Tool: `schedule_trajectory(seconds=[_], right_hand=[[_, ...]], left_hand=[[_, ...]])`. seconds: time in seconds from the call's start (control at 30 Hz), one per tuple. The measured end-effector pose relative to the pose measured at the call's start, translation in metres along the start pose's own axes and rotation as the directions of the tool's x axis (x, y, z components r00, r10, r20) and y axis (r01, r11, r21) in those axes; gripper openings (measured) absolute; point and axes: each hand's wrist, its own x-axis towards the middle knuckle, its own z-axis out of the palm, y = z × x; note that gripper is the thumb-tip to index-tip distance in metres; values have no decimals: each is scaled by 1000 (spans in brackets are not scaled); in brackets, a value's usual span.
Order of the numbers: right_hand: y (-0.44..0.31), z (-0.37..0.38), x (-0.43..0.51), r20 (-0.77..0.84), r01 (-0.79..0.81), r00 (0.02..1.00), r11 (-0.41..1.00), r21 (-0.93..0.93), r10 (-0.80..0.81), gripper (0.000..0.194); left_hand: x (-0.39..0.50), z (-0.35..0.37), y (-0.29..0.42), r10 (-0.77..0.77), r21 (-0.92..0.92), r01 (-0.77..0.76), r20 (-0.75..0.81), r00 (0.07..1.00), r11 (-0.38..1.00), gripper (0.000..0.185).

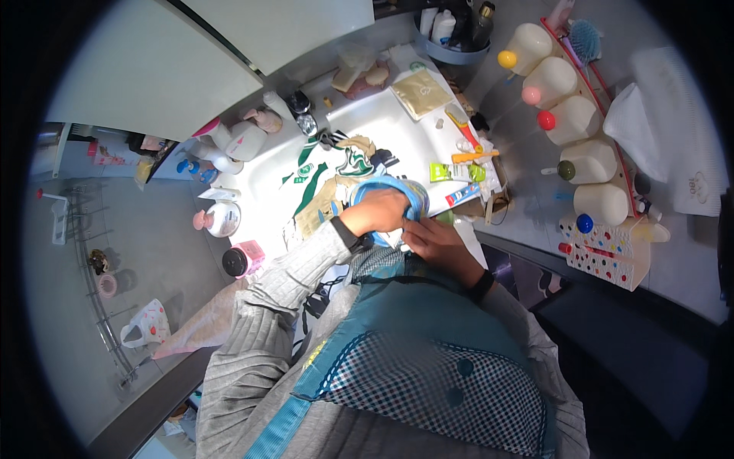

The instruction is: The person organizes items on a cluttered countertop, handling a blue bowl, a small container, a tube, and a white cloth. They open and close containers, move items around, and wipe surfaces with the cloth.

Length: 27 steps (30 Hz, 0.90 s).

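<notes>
A blue round container (421,195) with a wide mouth is close to my body at the front of a white washbasin (269,166). My left hand (378,211) reaches over its rim with the fingers bent down inside, so what they touch is hidden. At the container's right front edge, my right hand (436,241) pinches the rim. Beyond both hands, small cloth pieces that look like socks lie in the washbasin: a beige one (315,209), a green and white one (354,163) and a navy striped one (383,158).
Pump bottles (222,218) and a pink jar with a black lid (243,258) line the left edge. On the right are a green tube (456,172), a yellow-handled brush (463,127) and a gold packet (421,93). White bottles with coloured caps (570,120) stand beyond.
</notes>
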Motion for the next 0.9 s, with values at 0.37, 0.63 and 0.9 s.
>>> schedule_trajectory(seconds=[0.37, 0.63, 0.9], right_hand=[[-7, -20, -1, 90, -7, 996, 997, 71, 1, 14], [2, -16, -7, 16, 43, 999, 986, 160, -46, 20], [5, -26, -5, 115, -33, 993, 984, 174, 13, 12]], left_hand=[[29, 25, -11, -61, 203, -12, 349, 935, 979, 39], [14, 3, -4, -76, 222, -38, 486, 870, 974, 47], [-1, -13, 4, 40, 183, -94, 280, 959, 979, 43]])
